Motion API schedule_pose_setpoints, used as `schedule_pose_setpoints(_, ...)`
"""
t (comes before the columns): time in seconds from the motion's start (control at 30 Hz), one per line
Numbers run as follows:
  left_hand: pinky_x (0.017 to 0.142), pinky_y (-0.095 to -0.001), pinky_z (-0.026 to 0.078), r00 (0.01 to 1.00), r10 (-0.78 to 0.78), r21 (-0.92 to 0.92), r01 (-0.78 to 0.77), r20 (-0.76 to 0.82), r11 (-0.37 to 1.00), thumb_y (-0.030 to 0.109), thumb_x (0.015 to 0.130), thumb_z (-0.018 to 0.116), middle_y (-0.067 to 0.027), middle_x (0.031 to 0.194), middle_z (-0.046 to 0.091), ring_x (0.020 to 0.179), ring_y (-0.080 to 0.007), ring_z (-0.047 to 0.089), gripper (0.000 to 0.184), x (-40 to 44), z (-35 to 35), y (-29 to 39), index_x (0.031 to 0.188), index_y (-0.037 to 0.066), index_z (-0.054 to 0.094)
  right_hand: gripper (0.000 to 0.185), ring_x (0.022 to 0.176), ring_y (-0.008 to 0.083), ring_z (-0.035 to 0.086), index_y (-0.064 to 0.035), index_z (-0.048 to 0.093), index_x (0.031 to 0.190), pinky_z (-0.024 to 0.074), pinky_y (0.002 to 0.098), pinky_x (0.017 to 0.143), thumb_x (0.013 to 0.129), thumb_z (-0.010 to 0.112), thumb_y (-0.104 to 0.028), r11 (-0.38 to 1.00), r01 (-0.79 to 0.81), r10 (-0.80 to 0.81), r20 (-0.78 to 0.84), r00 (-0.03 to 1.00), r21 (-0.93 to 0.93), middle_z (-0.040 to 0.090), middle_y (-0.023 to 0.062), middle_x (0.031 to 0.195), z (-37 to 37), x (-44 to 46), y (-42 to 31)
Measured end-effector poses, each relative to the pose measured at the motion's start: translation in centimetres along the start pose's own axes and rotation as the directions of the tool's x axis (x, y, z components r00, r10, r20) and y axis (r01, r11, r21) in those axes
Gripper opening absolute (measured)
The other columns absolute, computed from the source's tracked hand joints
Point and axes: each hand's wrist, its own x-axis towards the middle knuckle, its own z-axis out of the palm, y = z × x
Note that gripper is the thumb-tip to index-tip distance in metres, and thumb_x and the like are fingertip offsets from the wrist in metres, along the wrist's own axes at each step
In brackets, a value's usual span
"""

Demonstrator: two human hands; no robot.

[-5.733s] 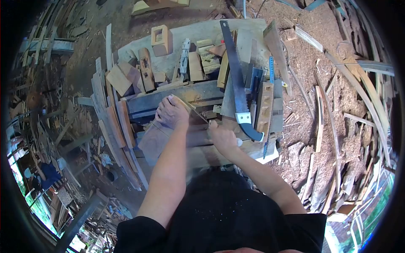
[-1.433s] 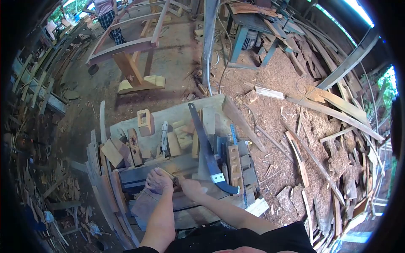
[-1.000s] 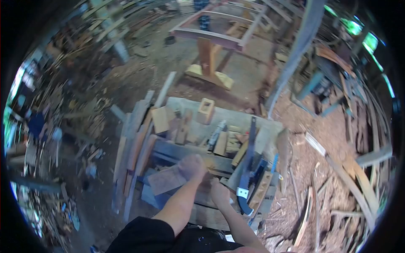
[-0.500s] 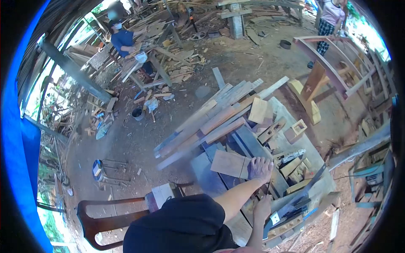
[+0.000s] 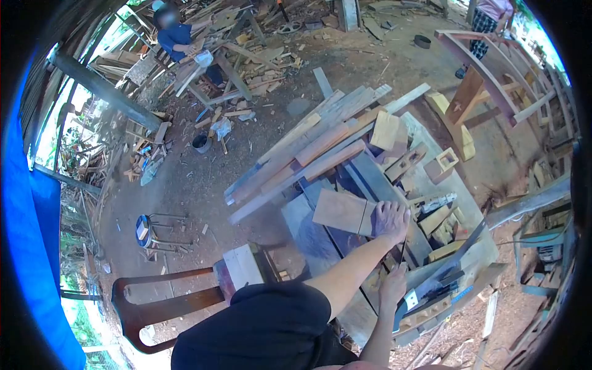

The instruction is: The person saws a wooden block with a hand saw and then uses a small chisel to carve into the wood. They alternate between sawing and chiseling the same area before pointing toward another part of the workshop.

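A flat wooden board [image 5: 339, 211] with a dark line across it lies on the cluttered workbench [image 5: 478, 253]. My left hand [image 5: 391, 220] rests over its right end, fingers bent across the wood and holding it. Closer to my body, my right hand [image 5: 393, 287] is closed around a thin, dark, rod-like tool [image 5: 404, 253]. This tool points up toward my left wrist; its lower part is hidden in the fist. Dark metal rails [image 5: 376, 179] run beneath and beside the board. A long dark blade-like strip [image 5: 453, 262] lies right of my right hand.
Stacked planks [image 5: 327, 145] reach past the bench's far left side. Wood offcuts [image 5: 441, 225] and a hollow wooden block [image 5: 441, 165] sit on the right. A wooden chair [image 5: 169, 302] stands left of me, a stool [image 5: 145, 231] beyond it. Another person [image 5: 172, 37] works at the back left.
My view has tilted downward, so the bench and surroundings sit differently in the picture. My left hand stays on the board, and my right hand still holds the thin tool near it.
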Motion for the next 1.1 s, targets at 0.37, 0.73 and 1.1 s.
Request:
schedule_pose_setpoints(0.37, 0.101, -0.0475, 0.03, 0.996, 0.076, 0.102, -0.07, -0.051, 0.992, 0.034, 0.096, 0.04, -0.0117, 0.102, 0.062, 0.104, -0.0289, 0.053, 0.033, -0.2, 1.3, -0.5, 0.101, 0.011, 0.064, 0.025, 0.073, 0.036, 0.07, -0.0015, 0.053, 0.101, 0.0562, 0.0475, 0.064, 0.096, 0.05, -0.026, 0.998, -0.035, 0.037, 0.046, 0.998, -0.048, 0.069, 0.0211, 0.081, -0.1, -2.3, 1.4)
schedule_pose_setpoints(0.73, 0.095, -0.0468, 0.037, 0.969, 0.166, 0.219, -0.125, -0.181, 0.968, 0.033, 0.093, 0.046, -0.0087, 0.091, 0.067, 0.095, -0.0274, 0.061, 0.03, -0.2, 2.1, -0.7, 0.09, 0.013, 0.068, 0.016, 0.069, 0.0371, 0.069, -0.002, 0.052, 0.097, 0.0554, 0.0478, 0.058, 0.094, 0.046, -0.017, 0.995, -0.024, 0.02, 0.047, 0.999, 0.101, 0.068, 0.0206, 0.073, 1.1, -1.2, 1.7)
schedule_pose_setpoints(1.1, 0.093, -0.0445, 0.039, 0.962, 0.184, 0.279, -0.124, -0.201, 0.952, 0.035, 0.094, 0.045, -0.0094, 0.092, 0.067, 0.096, -0.0269, 0.06, 0.033, -0.2, 1.6, -0.7, 0.088, 0.011, 0.067, 0.023, 0.071, 0.0371, 0.068, -0.002, 0.054, 0.102, 0.0539, 0.0484, 0.063, 0.094, 0.049, -0.024, 0.984, -0.014, 0.008, 0.035, 0.999, 0.177, 0.067, 0.0189, 0.075, 2.1, -1.2, 1.9)
